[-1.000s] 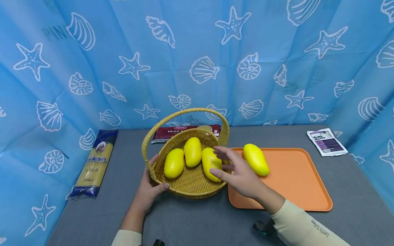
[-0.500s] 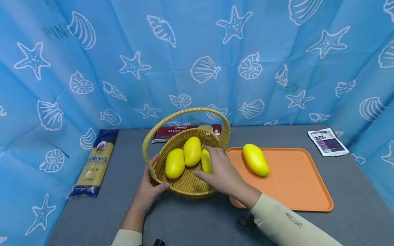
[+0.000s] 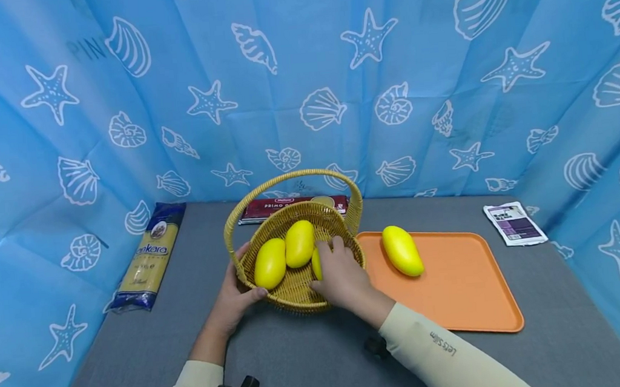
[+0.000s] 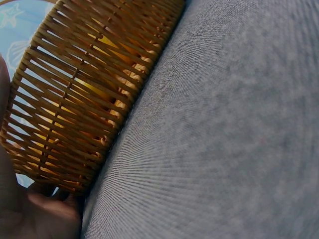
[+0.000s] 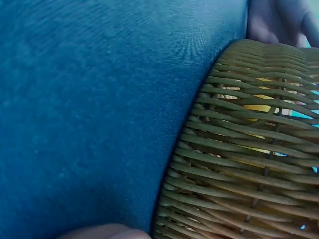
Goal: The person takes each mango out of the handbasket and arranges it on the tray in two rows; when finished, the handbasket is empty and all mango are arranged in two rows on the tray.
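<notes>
In the head view a wicker basket [image 3: 296,292] with a tall handle holds three yellow mangoes. Two of them, one at the left [image 3: 270,264] and one at the back [image 3: 300,244], show almost whole. My left hand [image 3: 234,300] grips the basket's left side, its thumb over the rim. Inside the basket's right part, my right hand [image 3: 342,276] curls its fingers round the third mango [image 3: 316,264], which it mostly covers. The left wrist view shows the basket's woven side [image 4: 84,94] beside my left fingers [image 4: 52,211]; the right wrist view shows its wall [image 5: 249,144] too.
An orange tray [image 3: 459,279] lies right of the basket, with another mango [image 3: 402,251] on its left part. A pasta packet [image 3: 151,254] lies at the left, a dark red packet [image 3: 267,209] behind the basket, and a white and purple sachet [image 3: 514,224] at the far right.
My right hand has moved left and down into the basket and now holds the right-hand mango, which has shifted left. The other two mangoes have moved slightly left. My left hand stays on the basket.
</notes>
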A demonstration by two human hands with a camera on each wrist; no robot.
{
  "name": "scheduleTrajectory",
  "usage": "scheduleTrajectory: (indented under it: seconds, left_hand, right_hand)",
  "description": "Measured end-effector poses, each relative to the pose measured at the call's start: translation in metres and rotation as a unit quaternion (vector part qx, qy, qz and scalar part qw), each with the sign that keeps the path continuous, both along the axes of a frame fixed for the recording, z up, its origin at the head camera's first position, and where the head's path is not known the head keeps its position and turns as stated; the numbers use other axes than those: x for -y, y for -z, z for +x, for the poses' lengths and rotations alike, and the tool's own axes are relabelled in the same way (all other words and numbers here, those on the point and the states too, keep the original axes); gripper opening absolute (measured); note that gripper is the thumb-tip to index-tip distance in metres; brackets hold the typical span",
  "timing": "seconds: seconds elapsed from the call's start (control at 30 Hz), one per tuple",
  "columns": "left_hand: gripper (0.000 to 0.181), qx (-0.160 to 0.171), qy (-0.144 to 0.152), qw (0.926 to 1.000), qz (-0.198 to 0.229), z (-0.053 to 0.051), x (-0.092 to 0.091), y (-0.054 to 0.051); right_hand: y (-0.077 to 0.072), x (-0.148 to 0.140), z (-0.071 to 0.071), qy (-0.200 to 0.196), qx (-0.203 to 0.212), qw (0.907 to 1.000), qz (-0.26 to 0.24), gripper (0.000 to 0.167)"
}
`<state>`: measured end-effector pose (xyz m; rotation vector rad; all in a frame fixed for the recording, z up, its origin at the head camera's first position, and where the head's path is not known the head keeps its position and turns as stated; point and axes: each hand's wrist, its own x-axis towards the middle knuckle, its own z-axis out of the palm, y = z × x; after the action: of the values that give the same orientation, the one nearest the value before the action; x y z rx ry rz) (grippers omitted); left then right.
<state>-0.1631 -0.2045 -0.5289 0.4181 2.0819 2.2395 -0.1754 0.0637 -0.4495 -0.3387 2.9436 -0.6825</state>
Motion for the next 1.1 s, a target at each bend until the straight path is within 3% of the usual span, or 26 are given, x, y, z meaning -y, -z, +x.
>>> scheduleTrajectory:
  seconds: [0.2,0.33,0.5,0.67,0.93,1.1]
  left_hand:
    - [0.097,-0.005,0.005,1.0,0.0,0.0,0.0,0.0]
    - [0.096,-0.006,0.004,1.0,-0.003,0.0,0.0,0.001]
    - [0.096,-0.006,0.001,1.0,-0.004,-0.001,0.0,0.002]
    - [0.097,-0.003,0.0,1.0,-0.004,0.0,0.0,0.001]
    - [0.098,-0.002,-0.002,0.9999,-0.01,0.0,0.0,0.001]
    - [0.098,0.002,-0.004,0.9999,-0.011,0.0,0.0,0.0]
  right_hand:
    - [-0.002,-0.004,0.0,0.019,-0.011,0.9988,-0.044,0.075]
    - [0.002,-0.008,0.002,0.012,-0.063,0.9951,-0.075,0.068]
    - [0.007,-0.013,0.005,-0.009,-0.126,0.9827,-0.135,0.065]
    - [0.007,-0.02,0.007,-0.019,-0.112,0.9677,-0.225,0.067]
    - [0.002,-0.034,0.014,-0.017,-0.077,0.9349,-0.346,0.068]
    - [-0.001,-0.041,0.022,-0.018,-0.029,0.9081,-0.417,0.069]
